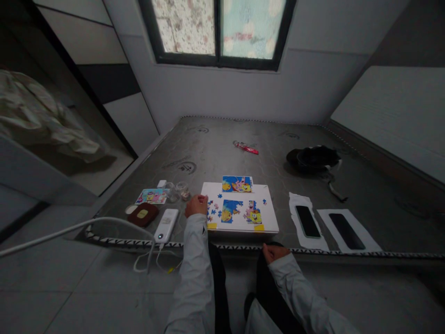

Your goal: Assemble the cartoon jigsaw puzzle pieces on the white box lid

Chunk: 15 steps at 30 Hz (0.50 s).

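My left hand (196, 205) is at the left edge of a white box (215, 189), fingers curled in a pinch; whatever is between them is too small to make out. Loose blue jigsaw pieces (214, 212) lie beside it on the box. Farther right are two partly joined puzzle sections, one on the left (230, 212) and one on the right (255, 214), with a gap between. A cartoon reference picture (238, 184) lies at the box's far edge. My right hand (274, 253) rests closed on my knee, nothing visible in it.
Left of the box are a white power bank (167, 225) with cables, a brown case (143, 214), small jars (182, 190) and a colourful card (151, 196). Two phones (308, 221) lie on white paper at right. A dark cap (313, 159) and red packet (247, 148) lie farther back.
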{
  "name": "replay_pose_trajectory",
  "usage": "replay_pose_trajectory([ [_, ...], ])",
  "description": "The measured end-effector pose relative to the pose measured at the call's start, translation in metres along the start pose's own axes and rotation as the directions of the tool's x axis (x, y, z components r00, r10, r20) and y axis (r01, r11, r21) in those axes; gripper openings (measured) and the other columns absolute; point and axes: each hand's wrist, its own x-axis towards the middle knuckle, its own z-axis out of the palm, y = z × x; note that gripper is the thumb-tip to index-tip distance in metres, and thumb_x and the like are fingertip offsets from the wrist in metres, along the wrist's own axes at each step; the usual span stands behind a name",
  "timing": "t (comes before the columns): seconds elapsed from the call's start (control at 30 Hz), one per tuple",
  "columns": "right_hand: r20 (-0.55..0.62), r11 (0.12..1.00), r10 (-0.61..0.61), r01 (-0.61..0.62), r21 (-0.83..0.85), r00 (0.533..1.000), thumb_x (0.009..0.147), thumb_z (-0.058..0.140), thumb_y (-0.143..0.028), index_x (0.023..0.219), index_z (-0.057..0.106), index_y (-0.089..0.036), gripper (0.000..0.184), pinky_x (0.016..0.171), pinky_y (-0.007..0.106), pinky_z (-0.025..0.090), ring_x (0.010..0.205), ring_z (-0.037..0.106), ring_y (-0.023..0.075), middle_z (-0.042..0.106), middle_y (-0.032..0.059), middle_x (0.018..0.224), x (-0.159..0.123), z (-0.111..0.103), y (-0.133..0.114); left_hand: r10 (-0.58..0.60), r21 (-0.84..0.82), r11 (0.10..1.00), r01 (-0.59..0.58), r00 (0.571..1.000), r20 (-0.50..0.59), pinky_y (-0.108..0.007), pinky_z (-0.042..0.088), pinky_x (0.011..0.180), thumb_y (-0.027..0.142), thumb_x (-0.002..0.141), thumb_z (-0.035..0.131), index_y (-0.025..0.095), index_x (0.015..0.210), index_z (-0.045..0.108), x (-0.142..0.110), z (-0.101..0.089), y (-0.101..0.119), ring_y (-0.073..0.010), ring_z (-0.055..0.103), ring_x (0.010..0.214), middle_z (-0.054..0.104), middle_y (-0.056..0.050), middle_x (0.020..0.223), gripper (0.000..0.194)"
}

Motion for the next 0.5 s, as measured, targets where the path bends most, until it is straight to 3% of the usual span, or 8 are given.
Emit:
replay_pose_trajectory([
  [0.23, 0.035, 1.000, 0.022, -0.022, -0.013, 0.999, 0.096, 0.033, -0.046, 0.050, 0.061, -0.020, 0.060, 0.053, 0.029, 0.017, 0.048, 0.045, 0.0104, 0.059, 0.0012, 0.051, 0.000, 0.000, 0.000, 0.091, -0.148, 0.985, -0.091, 0.996, -0.005, -0.025, 0.045, 0.070, 0.046, 0.080, 0.064, 0.025, 0.089, 0.071, 0.004, 0.007, -0.005, -0.0171, 0.066, 0.079, 0.074, 0.000, 0.086, 0.024],
  [0.4, 0.046, 0.997, 0.029, -0.026, -0.068, 0.999, 0.095, 0.036, -0.044, 0.050, 0.061, -0.020, 0.057, 0.053, 0.029, 0.018, 0.048, 0.048, 0.0110, 0.060, 0.0012, 0.051, 0.001, 0.000, 0.000, 0.184, -0.301, 0.933, -0.197, 0.980, -0.073, -0.026, 0.048, 0.076, 0.042, 0.077, 0.068, 0.022, 0.086, 0.072, 0.002, 0.005, -0.003, -0.0159, 0.067, 0.081, 0.073, 0.000, 0.086, 0.022],
  [0.5, 0.074, 0.996, 0.038, -0.032, -0.081, 0.997, 0.095, 0.037, -0.043, 0.051, 0.063, -0.021, 0.056, 0.053, 0.030, 0.018, 0.049, 0.050, 0.0120, 0.061, 0.0015, 0.052, 0.002, -0.001, -0.001, 0.249, -0.416, 0.883, -0.218, 0.968, 0.023, -0.025, 0.049, 0.076, 0.042, 0.073, 0.072, 0.021, 0.081, 0.074, -0.013, 0.006, 0.008, -0.0158, 0.067, 0.080, 0.074, -0.001, 0.080, 0.023],
])
